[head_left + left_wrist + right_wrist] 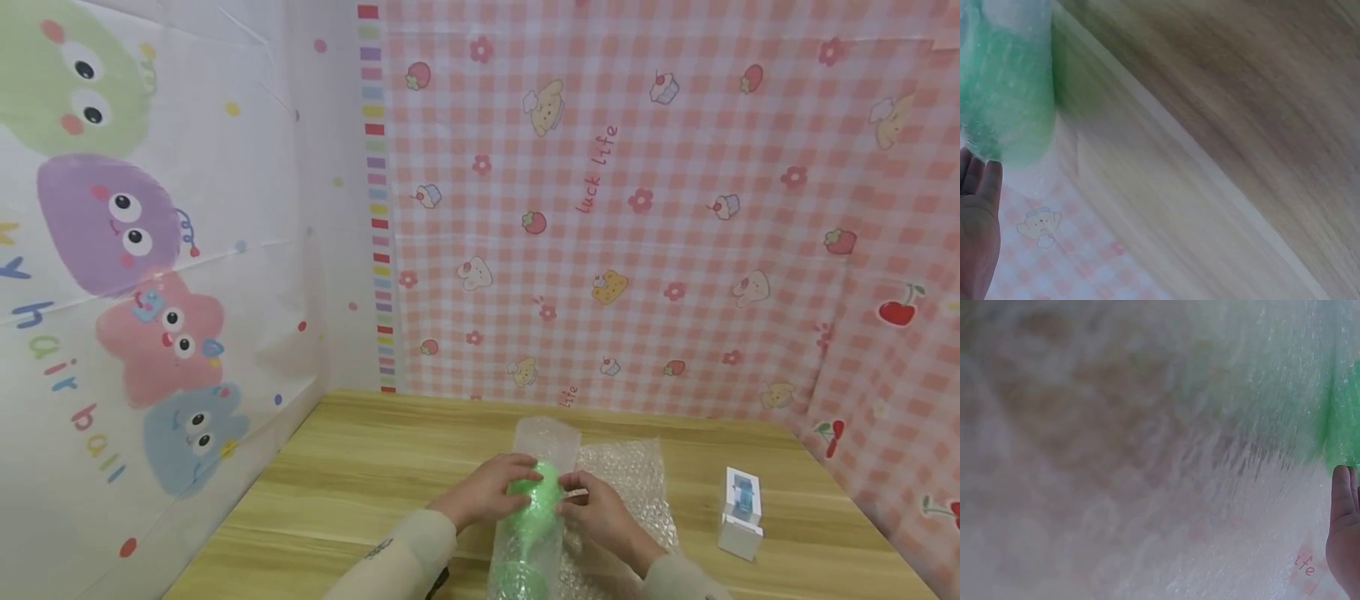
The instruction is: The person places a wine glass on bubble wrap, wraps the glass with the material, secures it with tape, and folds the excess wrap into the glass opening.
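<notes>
- Left hand (491, 490): comes in from the left, wrist low, forearm angled toward mid-table. Fingers spread and mildly bent over the top and left side of the wrapped bundle; thumb nearer the body, set apart from the fingers. Tips touch the film; no closed grip seen.
- Left wrist view: fingers almost straight, tips against the green end.
- Right hand (603, 512): mirrors the left from the other side, palm turned inward, fingers partly bent, tips at the bundle's right edge — whether they pinch the film, cannot tell. Right wrist view: visible fingers fairly straight, tips at the green.
- Green object (534, 518): on the table (382, 467), between the hands, seen through clear film. Rounded far part; second rounded green part nearer the body.
- Bubble wrap (630, 471): covers the object and projects past its far end; a loose sheet spreads to the right, partly beneath the right forearm.
- Sleeves (411, 557): pale, reaching both wrists.
- White box (741, 512): blue marking on top, right of the wrap — well apart from both hands.
</notes>
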Action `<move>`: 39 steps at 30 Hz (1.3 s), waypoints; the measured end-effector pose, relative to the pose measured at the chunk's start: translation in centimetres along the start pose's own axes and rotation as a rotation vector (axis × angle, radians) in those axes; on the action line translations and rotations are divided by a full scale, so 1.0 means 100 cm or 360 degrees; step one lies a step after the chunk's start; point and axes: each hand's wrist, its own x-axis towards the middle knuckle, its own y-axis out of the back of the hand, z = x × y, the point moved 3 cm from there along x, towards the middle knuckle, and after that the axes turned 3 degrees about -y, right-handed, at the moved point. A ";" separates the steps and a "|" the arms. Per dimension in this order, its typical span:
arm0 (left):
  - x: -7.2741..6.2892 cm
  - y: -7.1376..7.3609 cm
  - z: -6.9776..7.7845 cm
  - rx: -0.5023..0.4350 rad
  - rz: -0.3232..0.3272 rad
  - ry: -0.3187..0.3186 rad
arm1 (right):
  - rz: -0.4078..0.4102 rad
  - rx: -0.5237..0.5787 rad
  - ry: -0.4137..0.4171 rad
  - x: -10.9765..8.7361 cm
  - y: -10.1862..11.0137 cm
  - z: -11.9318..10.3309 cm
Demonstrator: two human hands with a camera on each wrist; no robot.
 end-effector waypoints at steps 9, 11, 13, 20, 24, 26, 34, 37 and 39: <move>0.000 -0.001 0.000 0.0096 0.0052 -0.0111 | 0.0023 -0.0015 -0.0048 0.000 0.000 -0.001; 0.000 -0.002 0.000 0.0082 0.0055 -0.0101 | 0.0022 -0.0009 -0.0062 0.000 0.000 -0.001; 0.000 -0.003 -0.001 0.0050 0.0055 -0.0066 | 0.0017 0.0003 -0.0057 -0.001 0.001 0.000; 0.000 -0.003 0.005 0.0062 0.0042 -0.0098 | -0.0018 0.0072 0.0009 -0.004 0.004 0.001; 0.001 -0.005 0.011 0.0111 0.0046 -0.0155 | -0.0045 0.0114 0.0007 -0.007 0.005 0.006; 0.002 -0.006 0.013 0.0132 0.0039 -0.0155 | -0.0062 0.0122 -0.0015 -0.008 0.007 0.008; 0.004 -0.005 0.015 0.0157 0.0005 -0.0147 | -0.0050 0.0124 -0.0064 -0.009 0.006 0.011; 0.005 -0.003 0.015 0.0148 -0.0003 -0.0168 | -0.0026 0.0121 -0.0088 -0.010 0.005 0.010; 0.005 -0.002 0.015 0.0148 -0.0004 -0.0191 | -0.0017 0.0117 -0.0088 -0.011 0.005 0.009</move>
